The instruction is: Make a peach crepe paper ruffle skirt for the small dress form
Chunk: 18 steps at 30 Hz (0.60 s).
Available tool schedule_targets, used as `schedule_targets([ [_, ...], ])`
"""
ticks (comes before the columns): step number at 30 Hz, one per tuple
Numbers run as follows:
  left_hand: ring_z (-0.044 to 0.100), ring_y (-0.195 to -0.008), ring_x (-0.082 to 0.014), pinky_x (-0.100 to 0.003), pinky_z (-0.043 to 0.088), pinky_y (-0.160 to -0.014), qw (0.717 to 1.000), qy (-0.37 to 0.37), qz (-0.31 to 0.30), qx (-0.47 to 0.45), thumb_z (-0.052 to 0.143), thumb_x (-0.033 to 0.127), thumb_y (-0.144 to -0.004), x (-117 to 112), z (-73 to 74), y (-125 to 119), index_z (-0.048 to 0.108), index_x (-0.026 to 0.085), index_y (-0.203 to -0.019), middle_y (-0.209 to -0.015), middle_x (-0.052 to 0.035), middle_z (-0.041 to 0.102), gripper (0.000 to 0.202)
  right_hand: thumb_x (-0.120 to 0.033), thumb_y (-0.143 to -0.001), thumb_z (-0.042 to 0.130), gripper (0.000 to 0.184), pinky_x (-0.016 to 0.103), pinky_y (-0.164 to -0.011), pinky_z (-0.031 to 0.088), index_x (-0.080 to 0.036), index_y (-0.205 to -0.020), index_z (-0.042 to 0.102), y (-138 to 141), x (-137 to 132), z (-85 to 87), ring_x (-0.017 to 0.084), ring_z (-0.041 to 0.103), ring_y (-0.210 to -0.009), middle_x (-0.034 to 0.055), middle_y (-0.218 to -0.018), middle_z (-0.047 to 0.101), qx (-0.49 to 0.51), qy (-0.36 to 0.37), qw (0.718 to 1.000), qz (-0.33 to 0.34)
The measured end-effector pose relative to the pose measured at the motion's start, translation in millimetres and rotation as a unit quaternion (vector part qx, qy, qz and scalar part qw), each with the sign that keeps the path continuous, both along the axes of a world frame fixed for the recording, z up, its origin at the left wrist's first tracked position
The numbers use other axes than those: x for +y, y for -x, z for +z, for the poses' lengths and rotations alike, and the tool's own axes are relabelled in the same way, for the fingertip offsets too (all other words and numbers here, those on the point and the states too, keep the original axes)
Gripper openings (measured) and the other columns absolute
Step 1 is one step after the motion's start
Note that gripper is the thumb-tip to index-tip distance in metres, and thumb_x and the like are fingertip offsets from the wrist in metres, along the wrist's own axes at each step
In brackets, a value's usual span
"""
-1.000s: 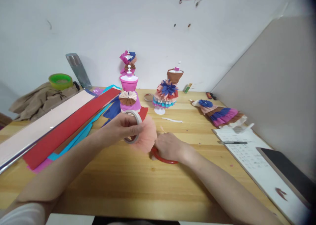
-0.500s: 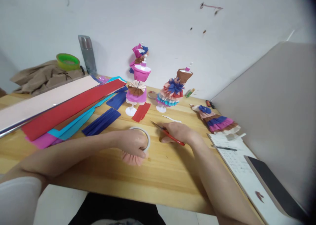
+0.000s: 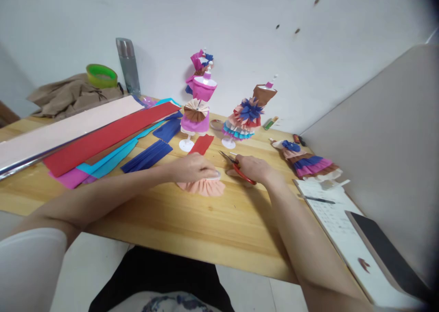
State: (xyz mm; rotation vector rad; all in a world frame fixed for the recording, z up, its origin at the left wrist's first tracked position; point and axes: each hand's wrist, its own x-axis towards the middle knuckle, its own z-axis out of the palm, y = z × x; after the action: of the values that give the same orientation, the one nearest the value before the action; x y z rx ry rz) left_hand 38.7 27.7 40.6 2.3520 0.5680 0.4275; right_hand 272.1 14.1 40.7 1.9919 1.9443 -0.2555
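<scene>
My left hand (image 3: 193,166) is closed on a roll of white tape (image 3: 216,177); only the roll's near rim shows under the fingers. Just below that hand, a fan of pleated pale-pink crepe paper (image 3: 206,188) lies on the table, its upper part hidden by the hand and tape. To the right, my right hand (image 3: 255,168) rests low over the wood, wrapped around red-handled scissors (image 3: 244,175). Their blades point away to the upper left, slightly parted. A red crepe paper piece (image 3: 203,144) lies just beyond my left hand.
Two small dress forms in paper dresses, one pink (image 3: 195,122) and one brown (image 3: 265,94), stand behind the hands. Crepe strips such as a red one (image 3: 113,138) cover the left side. At right lie a layered paper dress (image 3: 312,165) and a notebook (image 3: 325,220).
The tape roll, upright around my left fingers before, is now tipped over with its rim low by the pleated paper. More of the pink pleats show. The scissors stay in my right hand.
</scene>
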Motion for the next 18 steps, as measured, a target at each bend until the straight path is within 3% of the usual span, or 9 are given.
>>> schedule_targets([
  [4,0.055,-0.061,-0.0112,-0.022,0.036,-0.058,0.997,0.05,0.056,-0.005,0.048,0.034,-0.087,18,4.7,5,0.068,0.012,-0.067,-0.066,-0.0032,0.067,0.035,-0.045,-0.08,0.061,0.05,0.032,-0.066,0.042,-0.017,-0.121,0.058,0,1,1.1,0.031,0.066,-0.098,0.0169,-0.108,0.07,-0.007,0.009,1.0,0.004],
  [9,0.048,-0.056,-0.0094,-0.021,0.031,-0.053,0.995,-0.001,0.095,-0.006,0.053,0.03,-0.08,30,6.3,18,0.06,0.014,-0.058,-0.056,0.0019,0.057,0.029,-0.045,-0.073,0.068,0.047,0.031,-0.065,0.042,-0.02,-0.113,0.066,-1,-3,10.3,0.03,0.067,-0.096,0.0134,-0.106,0.072,-0.014,0.02,0.999,0.029],
  [11,0.046,-0.055,-0.0094,-0.021,0.029,-0.052,0.99,-0.016,0.14,-0.013,0.054,0.027,-0.077,29,0.5,29,0.056,0.015,-0.054,-0.052,0.0036,0.052,0.026,-0.043,-0.074,0.068,0.041,0.031,-0.065,0.041,-0.021,-0.108,0.069,0,-5,13.7,0.03,0.068,-0.095,0.0129,-0.103,0.073,-0.022,0.018,0.999,0.034],
  [14,0.049,-0.058,-0.0109,-0.021,0.032,-0.054,0.981,-0.02,0.191,-0.027,0.048,0.027,-0.081,22,-14.8,48,0.059,0.015,-0.06,-0.056,0.0023,0.056,0.027,-0.041,-0.078,0.064,0.033,0.031,-0.063,0.041,-0.018,-0.1,0.072,6,-9,19.1,0.03,0.069,-0.091,0.0154,-0.099,0.073,-0.037,0.005,0.999,0.028],
  [18,0.048,-0.056,-0.0106,-0.021,0.035,-0.055,0.952,-0.033,0.288,-0.099,0.047,0.031,-0.084,12,-35.1,63,0.051,0.016,-0.056,-0.054,0.0028,0.054,0.033,-0.037,-0.085,0.056,0.029,0.031,-0.062,0.04,-0.015,-0.095,0.072,26,-17,23.6,0.03,0.069,-0.088,0.0184,-0.099,0.073,-0.049,-0.033,0.998,0.028],
])
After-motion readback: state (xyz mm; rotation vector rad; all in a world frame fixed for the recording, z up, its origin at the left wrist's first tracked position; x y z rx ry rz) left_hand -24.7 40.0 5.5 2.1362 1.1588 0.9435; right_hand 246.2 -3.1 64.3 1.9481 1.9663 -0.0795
